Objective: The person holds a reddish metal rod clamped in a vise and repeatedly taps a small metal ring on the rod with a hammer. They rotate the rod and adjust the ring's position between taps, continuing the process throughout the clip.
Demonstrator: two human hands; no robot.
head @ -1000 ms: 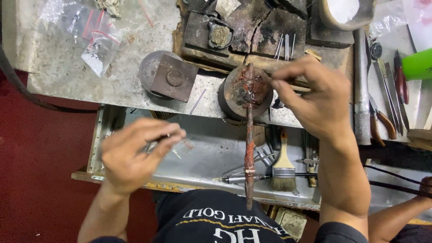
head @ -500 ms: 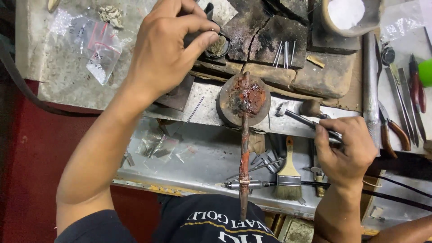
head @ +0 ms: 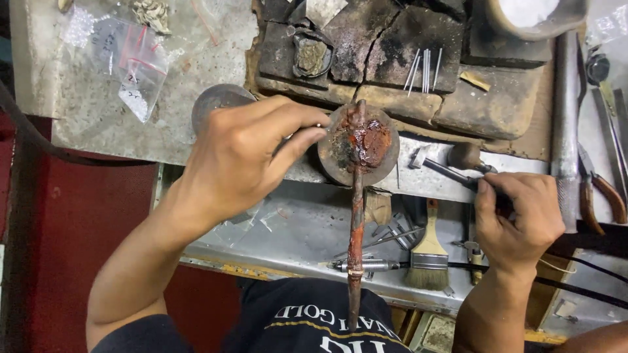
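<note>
Bare forearms; dark shirt [head: 307, 323], perhaps short-sleeved, with pale lettering across the chest.

Left hand [head: 245, 160] forward, fingers pinched together; right hand [head: 517, 219] lower, curled in a closed grip.

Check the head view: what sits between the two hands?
In the head view, the round wax-topped disc on its long stick stands between the left hand and the right hand. A small hammer lies between disc and right hand.

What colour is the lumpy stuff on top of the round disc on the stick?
Reddish-orange lumpy stuff, on the dark round disc, clearest in the head view.
</note>
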